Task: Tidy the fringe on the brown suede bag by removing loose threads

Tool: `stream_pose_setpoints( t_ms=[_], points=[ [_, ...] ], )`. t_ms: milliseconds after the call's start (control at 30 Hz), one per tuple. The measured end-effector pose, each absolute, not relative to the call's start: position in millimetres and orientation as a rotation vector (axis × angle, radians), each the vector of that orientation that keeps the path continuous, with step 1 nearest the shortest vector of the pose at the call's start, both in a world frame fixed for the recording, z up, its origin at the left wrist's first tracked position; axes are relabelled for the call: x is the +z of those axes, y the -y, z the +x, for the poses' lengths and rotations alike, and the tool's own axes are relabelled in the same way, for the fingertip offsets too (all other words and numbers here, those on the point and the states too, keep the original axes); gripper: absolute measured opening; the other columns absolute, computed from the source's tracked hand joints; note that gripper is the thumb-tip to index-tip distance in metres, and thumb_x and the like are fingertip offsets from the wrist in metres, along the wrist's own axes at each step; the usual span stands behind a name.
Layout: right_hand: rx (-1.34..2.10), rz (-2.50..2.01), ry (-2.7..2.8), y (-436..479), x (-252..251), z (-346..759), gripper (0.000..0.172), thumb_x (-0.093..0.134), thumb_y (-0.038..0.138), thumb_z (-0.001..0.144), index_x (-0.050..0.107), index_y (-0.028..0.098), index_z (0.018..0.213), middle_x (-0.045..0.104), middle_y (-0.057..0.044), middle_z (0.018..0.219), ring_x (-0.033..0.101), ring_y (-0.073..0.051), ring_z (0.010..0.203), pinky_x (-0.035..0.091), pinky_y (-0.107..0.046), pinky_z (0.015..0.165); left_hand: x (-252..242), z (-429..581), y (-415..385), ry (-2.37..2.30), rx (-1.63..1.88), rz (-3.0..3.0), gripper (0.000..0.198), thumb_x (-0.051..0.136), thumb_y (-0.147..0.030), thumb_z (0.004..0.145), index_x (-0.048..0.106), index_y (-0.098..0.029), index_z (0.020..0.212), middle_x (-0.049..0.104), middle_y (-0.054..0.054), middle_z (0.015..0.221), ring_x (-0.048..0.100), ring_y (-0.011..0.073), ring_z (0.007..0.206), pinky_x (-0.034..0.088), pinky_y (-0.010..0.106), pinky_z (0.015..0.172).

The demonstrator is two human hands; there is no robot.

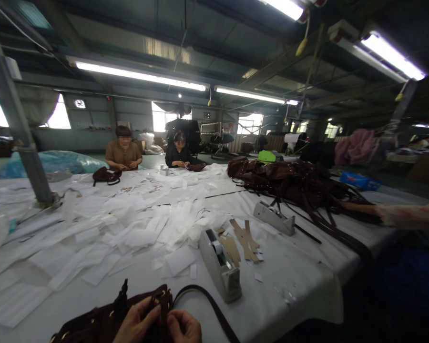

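Observation:
At the bottom edge of the head view, both my hands grip a dark brown leather bag (100, 321) lying on the white table (300, 281). My left hand (134, 324) curls its fingers round the bag's top, by a buckle fitting. My right hand (184, 327) pinches the same fitting from the right. A dark strap (207, 300) loops out of the bag toward the right. A grey tape dispenser (219, 264) stands just beyond my hands.
Several white paper sheets (128, 228) litter the table. Brown card strips (245, 240) and a second tape dispenser (273, 216) lie further back. A heap of brown bags (289, 183) sits at right, with another person's arm (396, 214). Two people work at the far end.

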State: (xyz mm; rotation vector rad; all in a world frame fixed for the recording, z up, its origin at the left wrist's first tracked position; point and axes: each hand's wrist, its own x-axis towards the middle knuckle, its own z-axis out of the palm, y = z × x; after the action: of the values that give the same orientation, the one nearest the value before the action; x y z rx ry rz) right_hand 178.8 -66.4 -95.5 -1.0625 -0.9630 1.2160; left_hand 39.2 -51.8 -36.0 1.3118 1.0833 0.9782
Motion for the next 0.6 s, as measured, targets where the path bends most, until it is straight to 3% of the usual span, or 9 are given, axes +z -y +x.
stream_pose_setpoints(
  t_ms=[133, 300, 600],
  points=[
    [1.248, -1.039, 0.966, 63, -91, 175, 0.053, 0.070, 0.065, 0.061, 0.073, 0.015, 0.078, 0.071, -0.009, 0.076, 0.061, -0.021, 0.064, 0.050, -0.029, 0.060, -34, 39, 53, -1.133, 0.974, 1.465, 0.024, 0.063, -0.042, 0.078, 0.067, -0.018, 0.082, 0.068, 0.005, 0.084, 0.061, 0.0258, 0.088, 0.046, 0.031, 0.081],
    [1.177, -1.087, 0.991, 63, -100, 177, 0.050, 0.066, 0.065, 0.065, 0.070, 0.016, 0.068, 0.069, -0.007, 0.069, 0.061, -0.022, 0.068, 0.049, -0.028, 0.060, -37, 37, 53, -1.139, 1.017, 1.308, 0.029, 0.061, -0.047, 0.078, 0.059, -0.019, 0.071, 0.060, -0.001, 0.065, 0.055, 0.0174, 0.063, 0.043, 0.027, 0.060],
    [1.255, -1.047, 0.991, 59, -96, 176, 0.055, 0.067, 0.066, 0.065, 0.073, 0.014, 0.079, 0.071, -0.009, 0.074, 0.062, -0.022, 0.067, 0.049, -0.031, 0.064, -33, 41, 55, -1.142, 0.949, 1.471, 0.030, 0.063, -0.046, 0.077, 0.064, -0.017, 0.074, 0.062, 0.001, 0.072, 0.055, 0.0184, 0.072, 0.044, 0.026, 0.068]
  ],
)
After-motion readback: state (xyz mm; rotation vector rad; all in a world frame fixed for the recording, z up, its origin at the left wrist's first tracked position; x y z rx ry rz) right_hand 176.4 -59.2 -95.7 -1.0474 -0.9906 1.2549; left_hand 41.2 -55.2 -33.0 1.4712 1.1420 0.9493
